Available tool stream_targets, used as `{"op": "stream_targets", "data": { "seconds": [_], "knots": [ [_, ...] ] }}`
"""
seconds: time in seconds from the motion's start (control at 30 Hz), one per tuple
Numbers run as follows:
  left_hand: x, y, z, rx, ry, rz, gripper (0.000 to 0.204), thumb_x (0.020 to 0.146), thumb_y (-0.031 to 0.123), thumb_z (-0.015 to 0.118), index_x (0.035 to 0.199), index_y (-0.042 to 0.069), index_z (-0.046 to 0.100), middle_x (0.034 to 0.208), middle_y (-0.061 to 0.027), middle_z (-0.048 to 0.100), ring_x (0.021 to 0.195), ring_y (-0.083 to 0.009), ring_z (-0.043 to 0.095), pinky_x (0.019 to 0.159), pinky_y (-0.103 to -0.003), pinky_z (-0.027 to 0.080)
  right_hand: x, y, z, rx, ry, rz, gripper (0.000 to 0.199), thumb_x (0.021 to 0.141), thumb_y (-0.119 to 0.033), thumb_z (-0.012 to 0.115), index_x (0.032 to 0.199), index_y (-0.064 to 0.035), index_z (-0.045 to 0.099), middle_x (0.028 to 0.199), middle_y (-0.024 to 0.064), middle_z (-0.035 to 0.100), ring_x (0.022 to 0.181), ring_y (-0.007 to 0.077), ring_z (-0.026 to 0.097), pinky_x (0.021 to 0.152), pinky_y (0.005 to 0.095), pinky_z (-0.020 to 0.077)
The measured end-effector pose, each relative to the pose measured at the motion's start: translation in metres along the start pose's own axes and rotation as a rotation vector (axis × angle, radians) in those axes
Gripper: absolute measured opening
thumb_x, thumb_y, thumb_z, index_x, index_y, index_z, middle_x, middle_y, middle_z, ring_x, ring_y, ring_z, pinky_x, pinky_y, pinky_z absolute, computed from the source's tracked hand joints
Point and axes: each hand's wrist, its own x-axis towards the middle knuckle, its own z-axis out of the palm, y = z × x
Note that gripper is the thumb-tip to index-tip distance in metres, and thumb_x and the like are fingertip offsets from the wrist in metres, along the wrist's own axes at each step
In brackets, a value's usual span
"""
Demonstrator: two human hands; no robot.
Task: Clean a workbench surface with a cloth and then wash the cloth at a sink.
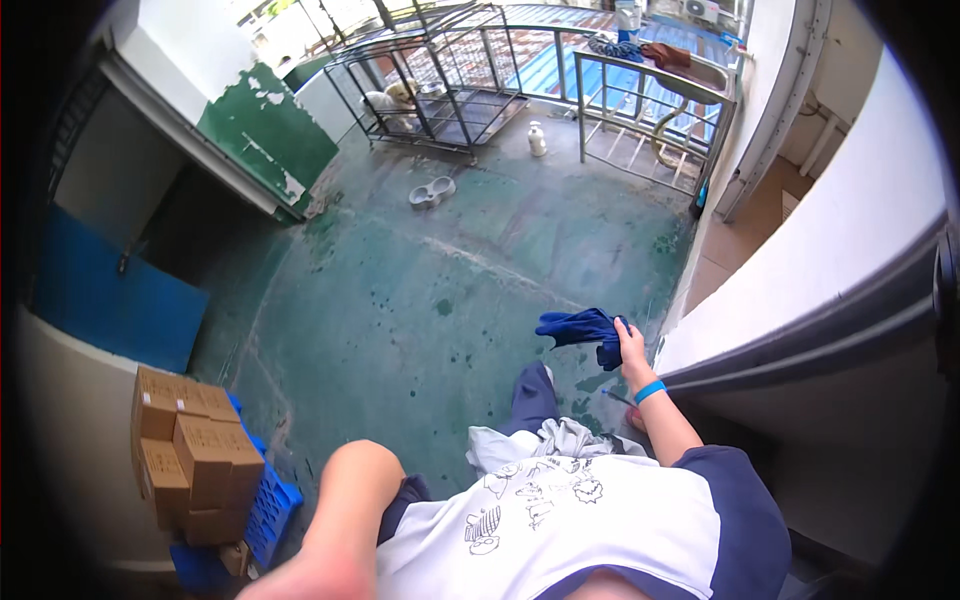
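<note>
My right hand [630, 347] is closed around a dark blue cloth [580, 327], which hangs out to the left above the green floor. A blue band circles that wrist. My left arm [355, 490] is bent, its forearm running back to the lower edge; the left hand itself lies outside the picture. Light grey and white cloth [570, 440] is bunched at the front of my body, just beyond my white shirt [600, 500]. What holds this bunched cloth up cannot be seen. My leg in dark trousers [533, 400] shows past it.
Stacked cardboard boxes [205, 445] stand at the left beside a blue plastic crate [270, 510]. Ahead are a wire dog cage [440, 130] with a light-coloured dog [400, 95], a double pet bowl [432, 193], a white bottle [537, 140] and a sink on a metal frame [650, 130].
</note>
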Motion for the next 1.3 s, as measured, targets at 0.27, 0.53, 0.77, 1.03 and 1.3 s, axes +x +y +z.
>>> {"op": "stream_targets", "data": {
  "seconds": [0.27,0.53,0.77,1.03,1.3],
  "knots": [
    [-0.427,-0.241,0.120,-0.292,-0.353,-1.771,0.083,0.072,0.028,0.076,0.139,0.007,0.032,0.137,-0.0088,0.044,0.128,-0.0227,0.043,0.103,-0.039,0.032,0.083,-0.234,0.083,0.296,-0.031,-0.090,0.022,0.089,-0.017,0.061,0.108,-0.0063,0.054,0.098,0.0029,0.062,0.087,0.0120,0.062,0.076,0.0261,0.0496],
    [-0.566,-0.415,0.290,-0.717,-0.891,-1.578,0.090,0.065,0.027,0.082,0.139,0.005,0.036,0.115,-0.0123,0.062,0.113,-0.0260,0.056,0.114,-0.047,0.015,0.274,-0.348,0.078,0.241,0.026,-0.335,0.025,0.090,-0.013,0.062,0.111,-0.0039,0.051,0.102,0.0025,0.058,0.095,0.0098,0.057,0.081,0.0258,0.0487],
    [-0.651,-0.602,0.384,-0.569,-0.621,-1.909,0.022,0.078,0.005,0.068,0.097,-0.004,0.060,0.081,-0.0034,0.064,0.075,-0.0069,0.055,0.067,-0.024,0.046,0.487,-0.450,0.062,-0.249,0.326,-0.514,0.043,0.077,-0.018,0.080,0.106,-0.0030,0.052,0.091,0.0042,0.060,0.083,0.0100,0.056,0.074,0.0242,0.0469],
    [-0.714,-0.773,0.493,-1.007,-0.025,-2.119,0.030,0.080,-0.002,0.060,0.109,-0.004,0.062,0.095,-0.0035,0.067,0.087,-0.0089,0.061,0.078,-0.023,0.048,0.639,-0.563,0.041,-0.529,0.383,-0.594,0.045,0.082,-0.021,0.073,0.118,-0.0026,0.054,0.108,0.0117,0.061,0.104,0.0205,0.056,0.094,0.0330,0.0423],
    [-0.749,-0.917,0.615,-1.158,-0.329,-1.932,0.031,0.078,-0.002,0.060,0.109,-0.003,0.062,0.096,-0.0022,0.066,0.085,-0.0081,0.061,0.077,-0.022,0.048,0.614,-0.800,0.071,-0.705,0.820,-1.939,0.073,0.078,-0.043,0.073,0.126,0.0027,0.042,0.081,0.0007,0.043,0.068,0.0168,0.039,0.064,0.0334,0.0311]
  ]
}}
